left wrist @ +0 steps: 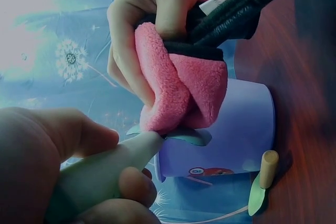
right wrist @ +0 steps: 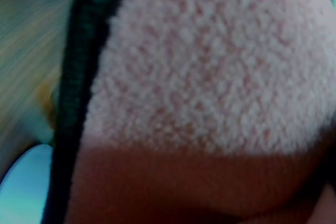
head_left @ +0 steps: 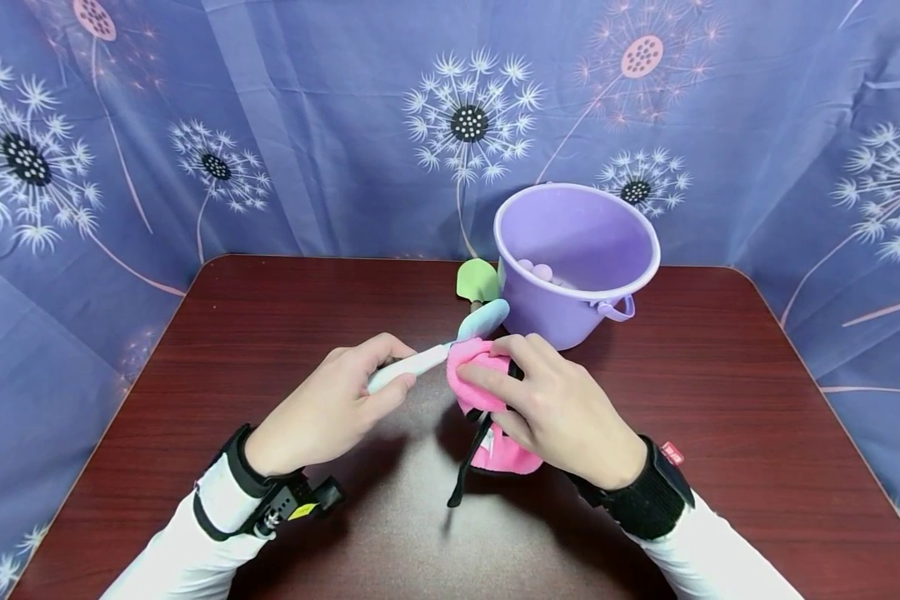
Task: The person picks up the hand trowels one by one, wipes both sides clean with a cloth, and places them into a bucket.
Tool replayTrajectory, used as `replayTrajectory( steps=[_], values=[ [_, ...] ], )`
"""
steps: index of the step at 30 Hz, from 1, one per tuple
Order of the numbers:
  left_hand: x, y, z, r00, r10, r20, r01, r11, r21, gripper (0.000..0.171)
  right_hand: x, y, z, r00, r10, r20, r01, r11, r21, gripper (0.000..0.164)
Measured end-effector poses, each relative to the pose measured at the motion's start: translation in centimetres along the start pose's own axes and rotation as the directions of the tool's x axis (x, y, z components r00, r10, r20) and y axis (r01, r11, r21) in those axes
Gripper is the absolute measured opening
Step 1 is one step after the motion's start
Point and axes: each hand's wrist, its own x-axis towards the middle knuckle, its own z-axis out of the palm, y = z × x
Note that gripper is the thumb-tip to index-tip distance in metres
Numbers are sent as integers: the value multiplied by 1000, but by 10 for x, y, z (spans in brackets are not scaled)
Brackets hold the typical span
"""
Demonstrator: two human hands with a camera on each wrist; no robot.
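Observation:
My left hand (head_left: 333, 407) grips the white handle of a tool (head_left: 407, 368) with a rounded, pale blue-green head, fingers and thumb around the handle. My right hand (head_left: 558, 408) pinches a pink fleecy cloth piece (head_left: 468, 379) with black trim, a dangling black strap and a white tag. In the head view the folded fleece lies against the tool where handle meets head. The left wrist view shows the fleece (left wrist: 197, 85) wrapped over that neck, the head (left wrist: 189, 136) sticking out on both sides. Blurred pale fleece (right wrist: 210, 66) fills most of the right wrist view.
Behind the hands, a purple bucket (head_left: 551, 312) stands on the dark red-brown table (head_left: 285, 317), several pale balls (head_left: 542, 272) inside. Beside it lies a small green shovel (head_left: 477, 281) with a wooden handle (left wrist: 269, 169). A blue dandelion-print curtain (head_left: 345, 167) hangs behind the table.

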Motion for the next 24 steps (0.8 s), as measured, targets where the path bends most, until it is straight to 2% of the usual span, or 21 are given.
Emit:
replayTrajectory(
  steps=[11, 24],
  values=[
    [0, 0, -1, 1000, 5, 0, -5, 1000, 30, 15, 2, 1, 0, 994, -59, -91, 60, 998, 13, 31],
    [0, -1, -5, 1000, -6, -11, 7, 998, 55, 16, 1, 4, -1, 987, -17, -159, 18, 1000, 3, 40]
  ],
)
